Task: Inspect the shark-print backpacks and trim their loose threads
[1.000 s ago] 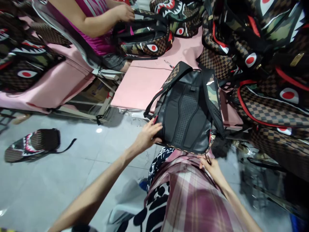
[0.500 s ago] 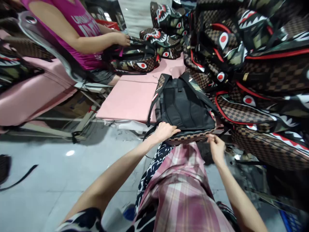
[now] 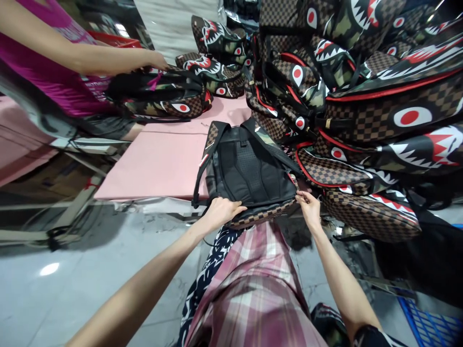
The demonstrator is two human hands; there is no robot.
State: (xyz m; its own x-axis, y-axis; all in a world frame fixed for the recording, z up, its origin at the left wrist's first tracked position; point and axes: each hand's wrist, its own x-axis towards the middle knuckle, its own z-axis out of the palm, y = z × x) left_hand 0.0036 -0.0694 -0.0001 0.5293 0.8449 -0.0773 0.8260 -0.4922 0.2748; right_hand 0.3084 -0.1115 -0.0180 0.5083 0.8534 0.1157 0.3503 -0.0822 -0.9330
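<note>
Bare room across the pink table's (image 3: 155,164) left side, piled bags (image 3: 376,120) crowding its right! Over its near edge juts the backpack (image 3: 249,168): left hand (image 3: 220,212) curled onto the bottom rim, right hand (image 3: 310,206) pinching the lower right corner. Black padded back up, straps along both sides, brown-checked base showing.

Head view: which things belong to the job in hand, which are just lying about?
In hand:
- Black-padded backpack, straps up, left hand at its near edge, right hand at its near right corner
- Pink-topped table under it

Apparently just about:
- Shark-mouth backpacks piled at right
- Blue crate, lower right
- Red container, far left
</note>
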